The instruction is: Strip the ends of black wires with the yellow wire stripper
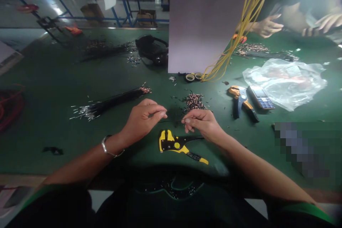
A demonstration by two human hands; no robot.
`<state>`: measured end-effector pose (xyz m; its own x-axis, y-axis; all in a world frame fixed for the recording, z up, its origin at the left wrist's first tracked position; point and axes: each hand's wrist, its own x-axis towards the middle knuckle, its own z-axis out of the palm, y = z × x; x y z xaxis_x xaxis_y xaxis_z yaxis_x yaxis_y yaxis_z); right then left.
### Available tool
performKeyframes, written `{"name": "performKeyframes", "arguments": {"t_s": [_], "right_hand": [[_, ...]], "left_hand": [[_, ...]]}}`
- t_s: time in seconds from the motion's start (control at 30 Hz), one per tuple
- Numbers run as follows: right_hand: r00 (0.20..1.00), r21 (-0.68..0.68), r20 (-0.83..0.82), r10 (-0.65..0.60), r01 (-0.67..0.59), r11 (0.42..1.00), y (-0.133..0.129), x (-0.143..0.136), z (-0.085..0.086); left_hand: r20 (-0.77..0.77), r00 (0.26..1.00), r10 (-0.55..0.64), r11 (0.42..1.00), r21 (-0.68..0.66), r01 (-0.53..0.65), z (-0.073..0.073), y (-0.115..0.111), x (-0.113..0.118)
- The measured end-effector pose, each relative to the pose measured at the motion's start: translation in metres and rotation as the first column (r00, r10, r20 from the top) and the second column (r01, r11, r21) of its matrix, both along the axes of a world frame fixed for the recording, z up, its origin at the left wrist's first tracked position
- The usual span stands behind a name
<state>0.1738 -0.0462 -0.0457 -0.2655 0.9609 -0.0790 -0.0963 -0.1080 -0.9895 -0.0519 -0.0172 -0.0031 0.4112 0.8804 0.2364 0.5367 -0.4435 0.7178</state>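
Observation:
My left hand (pixel 146 118) is closed in a pinch, thumb against forefinger; whatever lies between the fingertips is too small to make out. A short distance to the right, my right hand (pixel 201 122) pinches a thin black wire (pixel 176 120), which reaches toward the left hand. Below both hands lie yellow-and-black wire strippers (pixel 175 145). Just beyond the right hand is a pile of small copper-and-black pieces (pixel 195 101). A bundle of black wires (pixel 114 102), with silvery ends at the left and copper ends at the right, rests beyond the left hand.
Orange-and-blue strippers (pixel 242 102), a keypad phone (pixel 261 97) and a clear plastic bag (pixel 288 80) lie to the right. Yellow wires (pixel 235 55) hang beside a pale upright panel (pixel 203 21), with tape rolls (pixel 190 77) at its foot. Another person's hands (pixel 267 26) are at the far right.

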Motion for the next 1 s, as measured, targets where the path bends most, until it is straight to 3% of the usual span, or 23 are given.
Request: {"name": "performKeyframes", "arguments": {"t_s": [0.13,0.23,0.43,0.7,1.0], "right_hand": [[0.999,-0.024,-0.024,0.035,-0.035,0.999,-0.002,-0.002,-0.001],[0.997,-0.047,-0.059,0.051,-0.054,0.997,-0.003,-0.003,-0.002],[0.99,-0.084,-0.132,0.054,-0.066,0.994,-0.004,-0.005,-0.006],[0.975,-0.119,-0.215,0.056,-0.083,0.989,-0.003,-0.005,-0.006],[0.986,-0.148,-0.162,0.033,-0.057,0.987,-0.004,-0.01,-0.005]], "left_hand": [[-0.098,0.984,-0.148,0.982,-0.132,0.135,0.0,-0.003,0.007],[-0.082,0.979,-0.185,0.949,-0.273,0.157,0.001,-0.006,0.01],[0.025,0.97,-0.244,0.811,-0.544,0.217,0.004,-0.008,0.012],[0.001,0.994,-0.108,0.812,-0.577,0.089,0.002,-0.013,0.016],[0.012,0.994,-0.106,0.874,-0.476,0.099,-0.001,-0.018,0.017]]}}
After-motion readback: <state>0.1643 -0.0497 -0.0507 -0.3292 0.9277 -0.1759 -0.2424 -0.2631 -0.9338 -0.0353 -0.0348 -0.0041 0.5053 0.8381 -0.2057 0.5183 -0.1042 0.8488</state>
